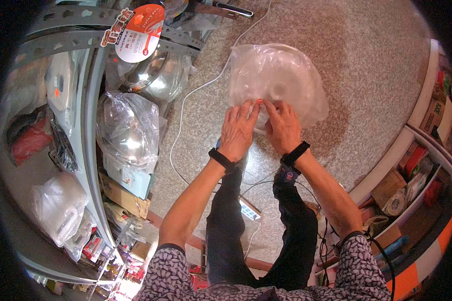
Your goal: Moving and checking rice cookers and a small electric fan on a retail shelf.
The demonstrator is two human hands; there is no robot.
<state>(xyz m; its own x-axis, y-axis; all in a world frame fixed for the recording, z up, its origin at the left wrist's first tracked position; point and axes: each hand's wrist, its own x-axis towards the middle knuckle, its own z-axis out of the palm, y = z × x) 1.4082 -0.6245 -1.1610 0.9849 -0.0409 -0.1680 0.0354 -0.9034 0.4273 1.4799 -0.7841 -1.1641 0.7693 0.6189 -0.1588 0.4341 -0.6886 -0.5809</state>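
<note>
A round, cloudy lid-like object (297,81) with a ring-shaped centre lies on the speckled floor inside a clear plastic bag (245,60). Over the bag's near edge, my left hand (238,126) has its fingers spread, the index fingertip beside a small red piece (258,101). My right hand (285,126) meets it there from the other side, index finger pointing at the same red piece and thumb lower down by the bag's rim. Whether the fingers pinch the bag or just press on it is hard to see.
Metal shelving (86,113) with bagged shiny metal cookware (130,128) runs along the left. A white cable (179,131) crosses the floor beside the bag. A power strip (249,210) lies between my legs. Compartments of boxes and tape (395,201) stand right. A printed tag (139,34) hangs upper left.
</note>
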